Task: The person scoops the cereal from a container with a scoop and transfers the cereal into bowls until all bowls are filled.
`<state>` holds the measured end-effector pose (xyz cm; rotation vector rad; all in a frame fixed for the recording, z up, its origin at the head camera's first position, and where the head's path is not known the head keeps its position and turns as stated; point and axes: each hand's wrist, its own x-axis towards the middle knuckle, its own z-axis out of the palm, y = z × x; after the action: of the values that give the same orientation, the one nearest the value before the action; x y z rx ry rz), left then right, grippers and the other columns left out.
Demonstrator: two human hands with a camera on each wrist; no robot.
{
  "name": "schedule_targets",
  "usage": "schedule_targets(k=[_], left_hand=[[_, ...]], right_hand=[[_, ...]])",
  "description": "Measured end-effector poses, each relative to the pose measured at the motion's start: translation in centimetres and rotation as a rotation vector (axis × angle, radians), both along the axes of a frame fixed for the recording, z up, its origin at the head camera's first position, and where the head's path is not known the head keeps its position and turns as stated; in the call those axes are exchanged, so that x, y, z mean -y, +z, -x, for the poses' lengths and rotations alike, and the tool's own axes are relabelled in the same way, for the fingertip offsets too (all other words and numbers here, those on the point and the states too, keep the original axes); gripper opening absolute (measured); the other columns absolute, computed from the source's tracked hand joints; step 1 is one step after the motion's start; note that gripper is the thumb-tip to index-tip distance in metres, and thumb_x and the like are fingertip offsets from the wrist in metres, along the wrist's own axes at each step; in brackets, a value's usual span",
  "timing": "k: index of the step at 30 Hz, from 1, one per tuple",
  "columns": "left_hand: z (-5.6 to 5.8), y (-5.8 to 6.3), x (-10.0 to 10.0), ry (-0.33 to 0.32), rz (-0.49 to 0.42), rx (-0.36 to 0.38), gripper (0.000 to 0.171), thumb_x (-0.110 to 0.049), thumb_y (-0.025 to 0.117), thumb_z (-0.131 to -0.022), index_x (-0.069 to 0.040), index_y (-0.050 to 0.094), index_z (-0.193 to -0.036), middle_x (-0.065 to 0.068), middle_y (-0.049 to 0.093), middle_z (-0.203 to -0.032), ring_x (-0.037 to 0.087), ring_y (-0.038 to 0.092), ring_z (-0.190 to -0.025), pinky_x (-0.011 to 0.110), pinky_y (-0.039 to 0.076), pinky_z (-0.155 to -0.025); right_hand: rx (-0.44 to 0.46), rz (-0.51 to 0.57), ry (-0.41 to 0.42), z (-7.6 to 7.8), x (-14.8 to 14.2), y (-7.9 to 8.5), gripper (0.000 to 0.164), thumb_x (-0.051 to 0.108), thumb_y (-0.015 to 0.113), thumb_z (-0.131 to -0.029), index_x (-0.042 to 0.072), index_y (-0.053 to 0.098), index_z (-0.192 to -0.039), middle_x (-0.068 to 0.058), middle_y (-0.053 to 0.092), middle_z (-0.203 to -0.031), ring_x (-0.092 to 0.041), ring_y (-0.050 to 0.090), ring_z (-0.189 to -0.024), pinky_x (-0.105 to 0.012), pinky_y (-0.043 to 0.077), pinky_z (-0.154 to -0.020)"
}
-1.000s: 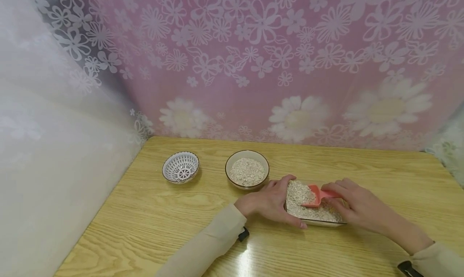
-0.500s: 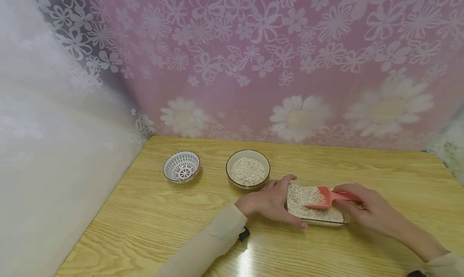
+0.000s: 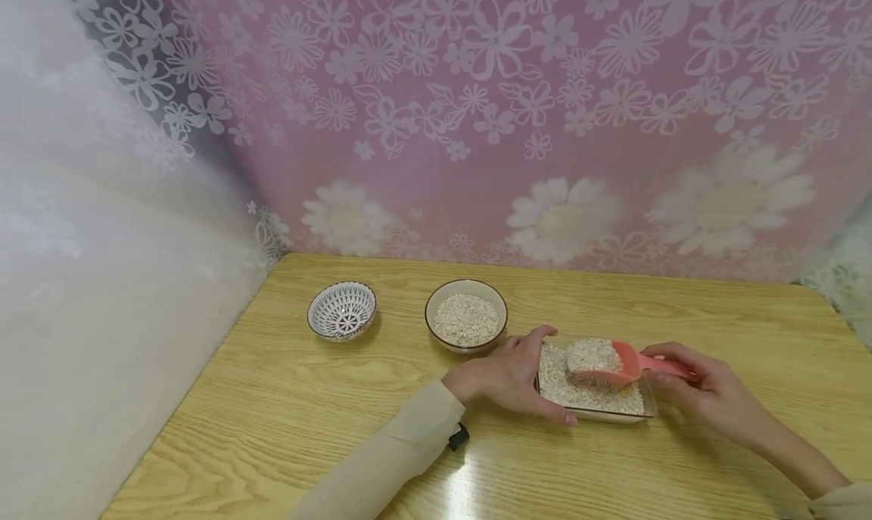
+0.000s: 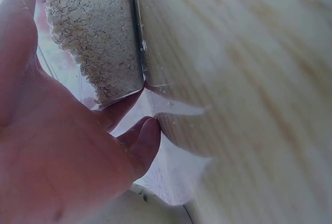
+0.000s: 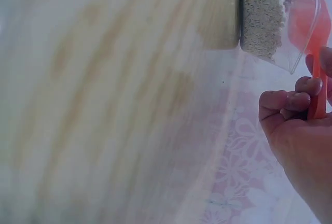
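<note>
My right hand (image 3: 715, 391) grips the handle of a coral-red scoop (image 3: 632, 365), heaped with rolled oats (image 3: 593, 355). The scoop is over a clear rectangular glass dish (image 3: 616, 414) that holds more oats. Across the dish's left end, my left hand (image 3: 507, 380) spans and holds it, thumb at the front side and fingers toward the back. In the left wrist view, oats (image 4: 106, 32) show through the glass beside the palm. The right wrist view has the scoop's handle (image 5: 318, 86) between curled fingers, its bowl seen through the dish wall.
A cream bowl (image 3: 466, 346) with a dark rim, partly filled with oats, stands just behind my left hand. Farther left is a small blue-and-white patterned bowl (image 3: 342, 312). A floral curtain (image 3: 436, 164) hangs along the back edge of the wooden table (image 3: 272, 414).
My right hand has drawn the scoop rightward through the oats and raised it, and it now carries a heap. The left hand stays in place on the dish.
</note>
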<state>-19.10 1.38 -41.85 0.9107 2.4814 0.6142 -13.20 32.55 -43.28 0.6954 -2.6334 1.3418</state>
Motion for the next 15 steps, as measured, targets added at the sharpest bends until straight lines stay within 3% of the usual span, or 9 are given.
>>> schedule_targets(k=[6,12,15], left_hand=[[0.02,0.01,-0.01,-0.001,0.001,-0.002,0.121,-0.075,0.075,-0.075,-0.034,0.000,-0.162,-0.004,0.030,-0.165,0.019,0.030,-0.150,0.039,0.038,-0.117],[-0.04,0.03,0.02,0.004,0.001,-0.004,0.121,-0.075,0.075,-0.075,-0.034,0.002,-0.162,-0.005,0.034,-0.162,0.018,0.032,-0.149,0.038,0.039,-0.116],[-0.05,0.00,0.01,0.002,0.000,-0.002,0.121,-0.075,0.075,-0.075,-0.034,0.002,-0.162,-0.005,0.033,-0.162,0.018,0.032,-0.149,0.038,0.039,-0.116]], right_hand=[[0.056,0.091,-0.012,-0.08,-0.61,-0.03,0.033,-0.009,0.056,-0.100,0.002,0.059,-0.131,0.013,0.070,-0.097,-0.009,0.059,-0.073,-0.028,0.046,-0.058],[0.138,0.273,0.054,0.03,-0.69,0.32,0.033,-0.011,0.045,-0.103,-0.003,0.055,-0.134,0.001,0.052,-0.083,-0.023,0.043,-0.066,-0.035,0.037,-0.053],[0.145,0.313,0.076,0.07,-0.49,0.41,0.033,-0.011,0.044,-0.104,-0.004,0.054,-0.134,0.000,0.052,-0.085,-0.023,0.043,-0.066,-0.035,0.036,-0.053]])
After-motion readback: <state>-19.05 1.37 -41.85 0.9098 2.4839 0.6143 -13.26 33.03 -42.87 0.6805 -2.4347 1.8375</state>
